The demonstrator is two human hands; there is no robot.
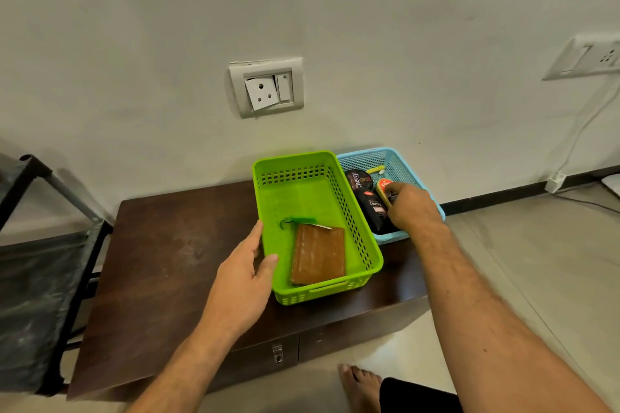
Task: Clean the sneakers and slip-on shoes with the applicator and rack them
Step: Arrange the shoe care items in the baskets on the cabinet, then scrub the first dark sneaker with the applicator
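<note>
A blue basket (396, 157) stands at the back right of a low dark wooden table (167, 261). Inside it lie a round black polish tin (359, 179), a black applicator bottle (372, 208) and a yellow applicator with a red cap (383, 185). My right hand (412, 208) reaches into this basket, its fingers closing on the yellow applicator. My left hand (246, 266) holds the left rim of a green basket (355, 221), thumb inside it. No shoes are in view.
The green basket contains a brown wallet-like pad (318, 253) and a small green tag (300, 221). A dark metal rack (50, 245) with black fabric stands at the left. A wall socket (266, 87) is behind the table. My bare foot (360, 386) is on the tiled floor.
</note>
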